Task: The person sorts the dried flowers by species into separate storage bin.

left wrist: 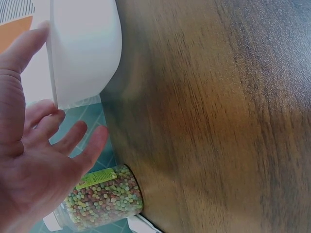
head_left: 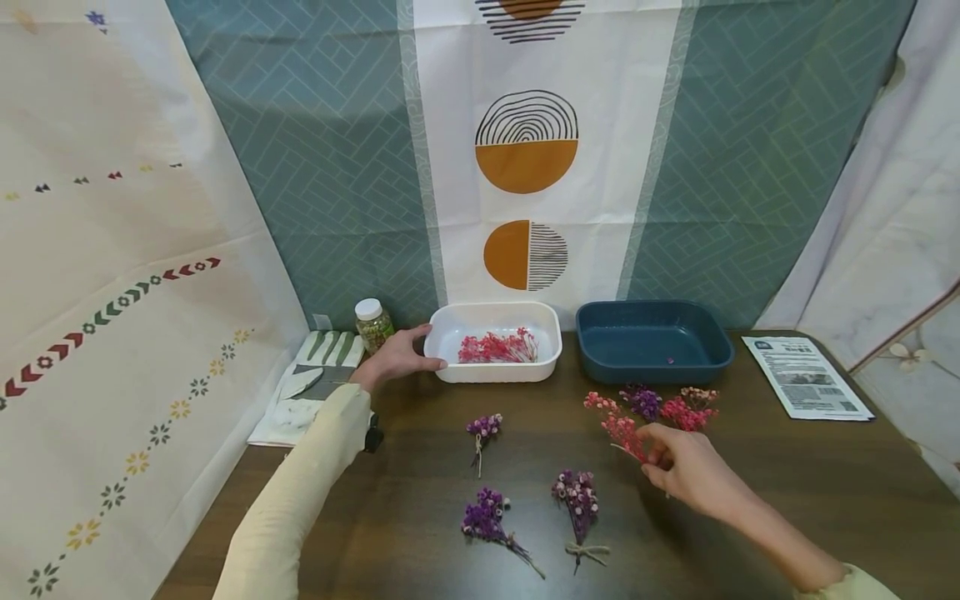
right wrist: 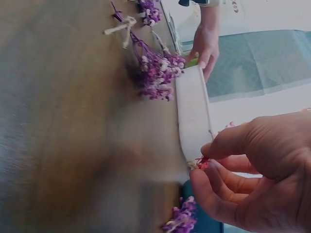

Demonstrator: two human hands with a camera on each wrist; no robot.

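My right hand (head_left: 693, 468) pinches the stem end of a sprig of coral-pink dried flowers (head_left: 621, 427) between thumb and fingers, above the table. In the right wrist view, only a small red part of that sprig (right wrist: 202, 163) shows at the fingertips. At the back, my left hand (head_left: 399, 353) grips the left end of a white tub (head_left: 498, 374), thumb and fingers at its rim. Pink dried flowers (head_left: 495, 347) lie inside the tub. Just beyond the right hand, purple flowers (head_left: 642, 402) and deep pink ones (head_left: 686, 412) lie before a dark blue tub (head_left: 654, 367).
Three purple bunches lie on the table: one behind (head_left: 483, 427), one at front left (head_left: 486, 515), and a twine-tied one (head_left: 577, 500). A jar of colored pellets (head_left: 375, 327) and white-and-grey gloves (head_left: 318, 371) sit left. A printed packet (head_left: 806, 379) lies right.
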